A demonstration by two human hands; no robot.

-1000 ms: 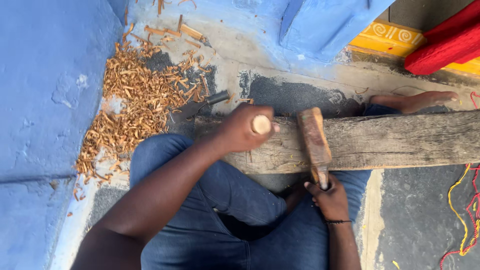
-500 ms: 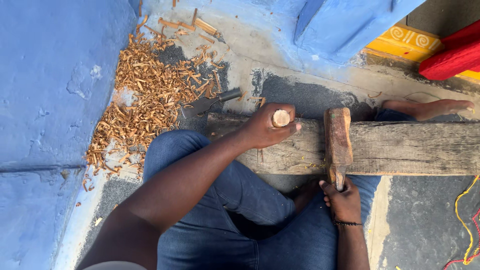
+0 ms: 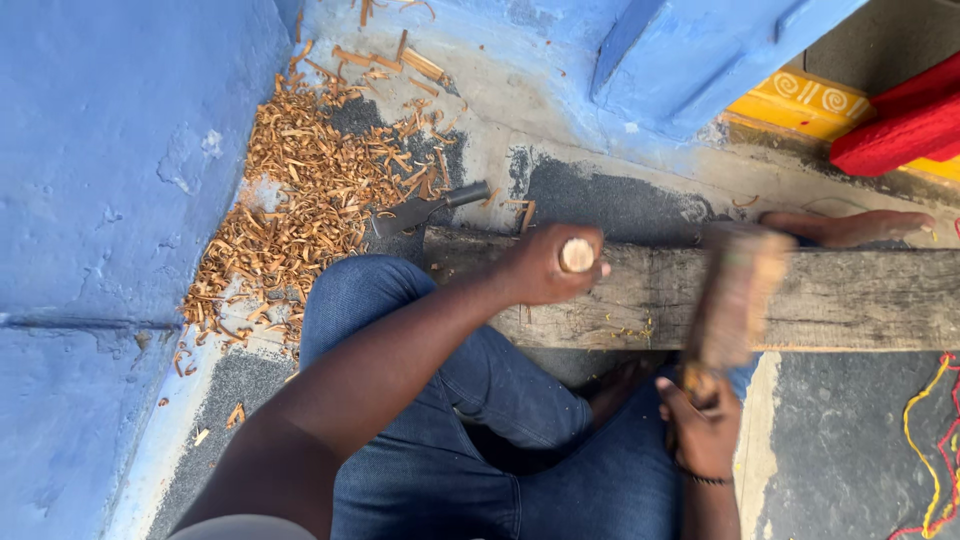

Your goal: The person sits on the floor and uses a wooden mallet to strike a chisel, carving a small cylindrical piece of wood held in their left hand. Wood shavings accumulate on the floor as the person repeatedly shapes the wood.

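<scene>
Chisel handle [image 3: 577,255], a round pale wooden end, stands upright in the person's left hand [image 3: 540,268], which is clamped around it over the weathered plank [image 3: 850,300] lying across the lap. From the head view, the right hand [image 3: 703,432] is closed on the grip of a wooden mallet [image 3: 733,300], blurred in mid-swing just right of the handle. I judge the striking step is in hand: the next blow calls for the mallet face to land square on the handle end while the left hand keeps it steady. Far left, wood shavings [image 3: 300,200] lie heaped by the blue wall [image 3: 110,180], with a dark blade tool [image 3: 425,208] beside them.
</scene>
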